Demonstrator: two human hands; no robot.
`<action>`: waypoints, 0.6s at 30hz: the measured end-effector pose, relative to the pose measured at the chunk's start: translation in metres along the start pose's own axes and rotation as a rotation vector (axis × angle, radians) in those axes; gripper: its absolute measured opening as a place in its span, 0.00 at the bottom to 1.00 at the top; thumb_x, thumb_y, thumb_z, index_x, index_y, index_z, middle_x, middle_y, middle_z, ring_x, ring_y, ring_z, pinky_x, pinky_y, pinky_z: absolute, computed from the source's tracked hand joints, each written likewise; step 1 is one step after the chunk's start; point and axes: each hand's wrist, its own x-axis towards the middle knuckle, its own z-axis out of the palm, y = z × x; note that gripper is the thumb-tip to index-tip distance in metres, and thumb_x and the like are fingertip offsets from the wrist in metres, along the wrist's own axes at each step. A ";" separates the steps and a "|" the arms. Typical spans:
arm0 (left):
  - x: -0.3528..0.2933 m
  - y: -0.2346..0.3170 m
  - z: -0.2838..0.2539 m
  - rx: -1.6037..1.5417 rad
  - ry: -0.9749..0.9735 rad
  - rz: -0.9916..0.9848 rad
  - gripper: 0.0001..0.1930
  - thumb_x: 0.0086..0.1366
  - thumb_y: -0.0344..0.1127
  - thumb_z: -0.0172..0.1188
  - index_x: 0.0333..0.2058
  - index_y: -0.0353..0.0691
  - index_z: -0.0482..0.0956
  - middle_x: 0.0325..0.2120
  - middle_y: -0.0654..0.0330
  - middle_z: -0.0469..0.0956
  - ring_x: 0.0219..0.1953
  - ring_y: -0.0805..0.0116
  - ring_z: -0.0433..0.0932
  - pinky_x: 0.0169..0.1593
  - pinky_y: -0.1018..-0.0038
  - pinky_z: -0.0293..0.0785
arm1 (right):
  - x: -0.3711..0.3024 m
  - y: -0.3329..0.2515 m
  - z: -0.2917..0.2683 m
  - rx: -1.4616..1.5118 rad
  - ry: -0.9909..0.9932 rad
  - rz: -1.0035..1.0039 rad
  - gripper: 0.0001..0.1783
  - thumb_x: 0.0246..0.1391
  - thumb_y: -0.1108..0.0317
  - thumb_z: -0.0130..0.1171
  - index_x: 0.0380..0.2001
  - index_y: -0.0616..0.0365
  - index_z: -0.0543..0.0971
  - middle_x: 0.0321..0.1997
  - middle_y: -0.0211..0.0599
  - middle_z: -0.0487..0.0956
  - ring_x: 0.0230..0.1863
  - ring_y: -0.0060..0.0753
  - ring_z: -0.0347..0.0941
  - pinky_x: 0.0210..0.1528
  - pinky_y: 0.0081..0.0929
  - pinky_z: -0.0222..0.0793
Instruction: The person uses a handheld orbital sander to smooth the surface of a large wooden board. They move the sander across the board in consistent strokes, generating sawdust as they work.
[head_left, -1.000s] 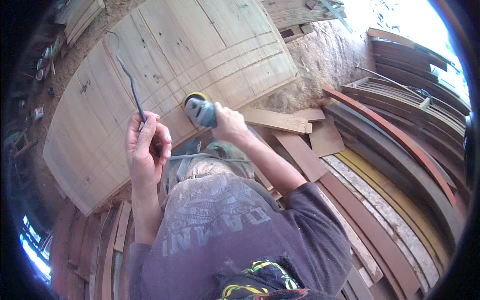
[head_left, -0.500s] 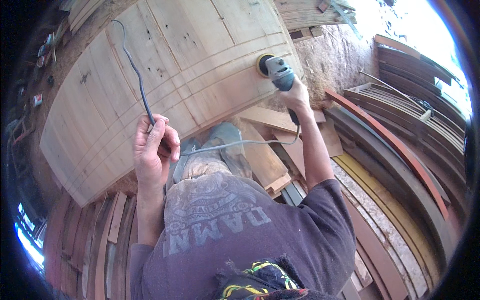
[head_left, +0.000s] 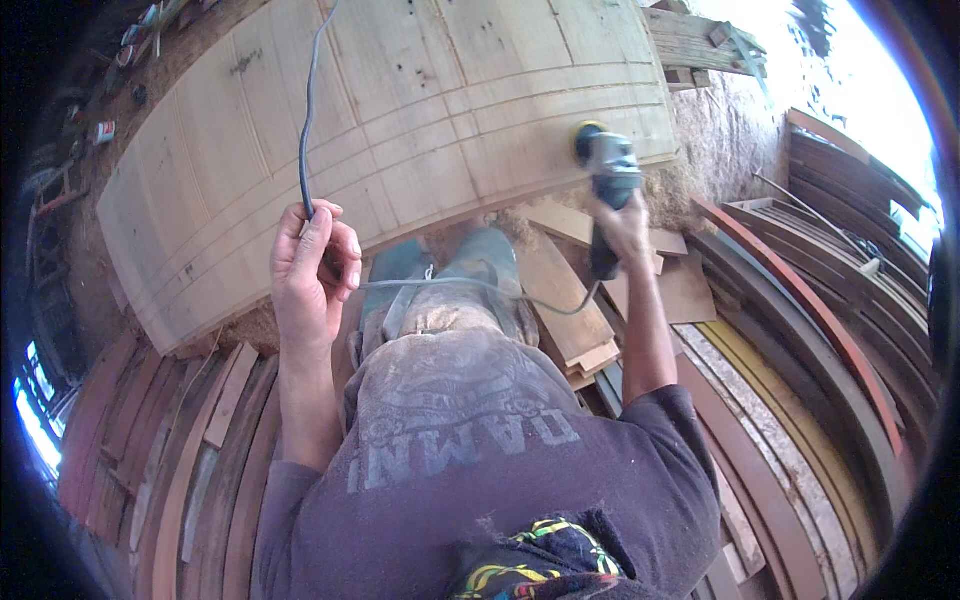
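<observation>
My right hand is wrapped round the body of an angle grinder, somewhat blurred by motion. Its round, yellow-rimmed disc is at the top of a large pale wooden panel, near the right end and close to the near edge. Whether the disc touches the wood, I cannot tell. Raised over the panel's near edge, my left hand pinches a grey power cord. From that hand the cord runs up across the panel, and another length sags in front of my body to the grinder's rear.
Long boards lie at the lower left, with more planks and a reddish strip along the right. Short board offcuts sit below the panel. Stacked timber stands beyond its right end. Small containers are at the far left.
The grinder has moved closer to the panel's near edge, and its body has turned more upright in view. The panel has shifted rightward in the picture. My left hand still pinches the cord.
</observation>
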 end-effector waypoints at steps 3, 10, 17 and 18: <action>-0.016 0.007 -0.033 0.016 0.041 0.035 0.09 0.87 0.40 0.56 0.50 0.42 0.79 0.26 0.62 0.81 0.19 0.79 0.73 0.20 0.82 0.63 | -0.053 -0.044 0.081 -0.108 -0.195 -0.110 0.38 0.53 0.51 0.81 0.61 0.61 0.80 0.48 0.50 0.91 0.49 0.48 0.91 0.54 0.45 0.85; -0.050 0.013 -0.099 0.036 0.105 0.085 0.10 0.87 0.40 0.55 0.52 0.42 0.81 0.27 0.63 0.81 0.18 0.81 0.71 0.18 0.84 0.59 | -0.148 -0.089 0.269 -0.442 -0.644 -0.355 0.31 0.51 0.61 0.74 0.54 0.61 0.71 0.49 0.63 0.86 0.50 0.69 0.87 0.53 0.60 0.85; -0.059 0.006 -0.130 0.029 0.137 0.094 0.10 0.87 0.39 0.55 0.52 0.42 0.80 0.27 0.63 0.80 0.18 0.81 0.71 0.19 0.84 0.60 | -0.151 -0.104 0.250 -0.525 -0.511 -0.178 0.33 0.53 0.57 0.76 0.55 0.62 0.73 0.47 0.61 0.88 0.51 0.69 0.87 0.53 0.60 0.82; -0.058 0.004 -0.128 0.013 0.124 0.084 0.09 0.87 0.39 0.55 0.51 0.42 0.80 0.27 0.63 0.81 0.18 0.81 0.71 0.19 0.83 0.61 | -0.147 -0.099 0.240 -0.541 -0.487 -0.176 0.33 0.53 0.57 0.76 0.55 0.61 0.73 0.48 0.61 0.88 0.51 0.68 0.87 0.53 0.59 0.83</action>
